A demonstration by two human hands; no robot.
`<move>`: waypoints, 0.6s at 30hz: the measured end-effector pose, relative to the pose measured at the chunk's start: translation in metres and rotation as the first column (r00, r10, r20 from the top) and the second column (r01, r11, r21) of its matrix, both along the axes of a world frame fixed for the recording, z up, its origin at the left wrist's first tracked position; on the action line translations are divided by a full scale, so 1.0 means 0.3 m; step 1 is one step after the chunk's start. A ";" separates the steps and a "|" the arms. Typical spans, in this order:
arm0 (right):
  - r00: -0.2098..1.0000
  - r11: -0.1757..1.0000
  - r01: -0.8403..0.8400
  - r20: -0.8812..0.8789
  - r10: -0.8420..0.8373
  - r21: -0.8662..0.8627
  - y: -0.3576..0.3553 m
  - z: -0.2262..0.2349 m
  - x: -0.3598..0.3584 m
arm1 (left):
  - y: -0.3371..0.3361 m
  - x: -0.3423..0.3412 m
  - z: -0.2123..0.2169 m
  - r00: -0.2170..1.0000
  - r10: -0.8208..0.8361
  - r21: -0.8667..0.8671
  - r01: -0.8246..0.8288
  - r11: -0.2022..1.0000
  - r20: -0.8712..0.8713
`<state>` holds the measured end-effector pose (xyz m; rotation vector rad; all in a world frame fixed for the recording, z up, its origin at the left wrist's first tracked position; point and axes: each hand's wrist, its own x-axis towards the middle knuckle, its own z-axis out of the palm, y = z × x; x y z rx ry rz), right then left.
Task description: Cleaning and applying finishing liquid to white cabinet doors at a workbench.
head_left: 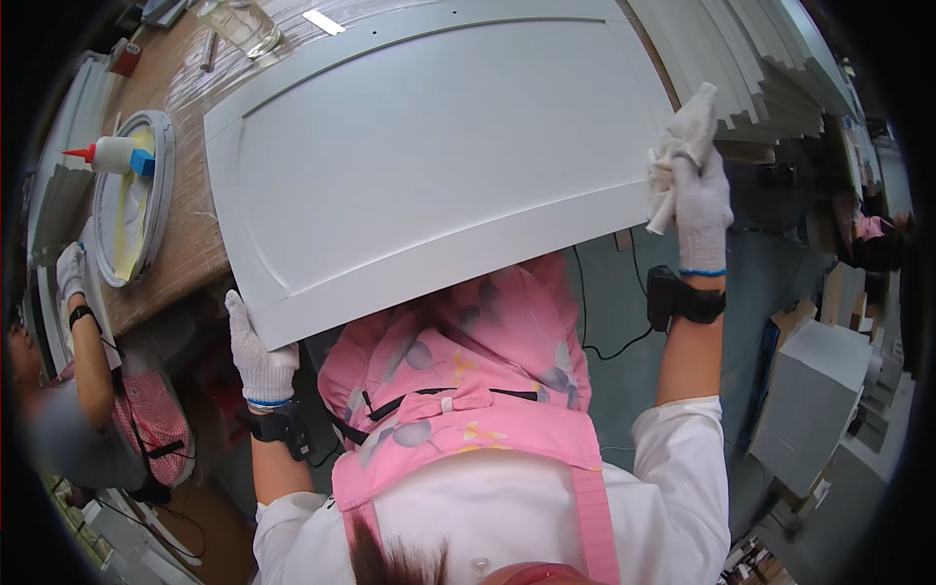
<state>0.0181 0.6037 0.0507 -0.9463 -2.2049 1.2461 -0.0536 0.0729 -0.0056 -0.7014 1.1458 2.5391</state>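
Observation:
A large white cabinet door panel (pixel 429 146) with a raised frame lies partly on the wooden workbench (pixel 185 244) and overhangs its edge toward me. My left hand (pixel 258 363), in a white knit glove, grips the panel's near left corner from below. My right hand (pixel 700 200), also gloved, holds the panel's right edge together with a crumpled white cloth (pixel 682 136) pressed against it. I wear a pink apron and black wrist bands.
A round tray (pixel 132 210) with yellowish glue and a red-tipped glue bottle (pixel 112 154) sits left on the bench. Another person's gloved hand (pixel 70 273) reaches there. A clear glass jar (pixel 242 24) stands at the back. Stacked white panels (pixel 770 68) fill the upper right; boxes lie lower right.

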 end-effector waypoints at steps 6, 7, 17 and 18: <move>0.639 0.421 -0.579 0.069 0.766 0.698 -0.863 -0.073 -0.156 | -0.011 0.005 0.031 0.993 -0.105 0.263 0.113 0.958 -0.044; 0.472 0.372 -0.686 -0.006 0.882 0.625 -1.005 -0.059 -0.153 | -0.024 0.007 0.032 0.981 -0.187 0.271 0.194 0.943 -0.051; 0.905 0.659 -0.420 -0.240 0.350 -0.623 -0.677 0.216 -0.104 | -0.107 0.103 0.041 0.993 -0.115 0.316 0.101 0.943 0.027; 0.913 0.765 -0.397 -0.303 0.273 -0.507 -0.596 0.213 -0.106 | -0.100 0.101 0.053 0.991 -0.133 0.353 0.122 0.928 0.005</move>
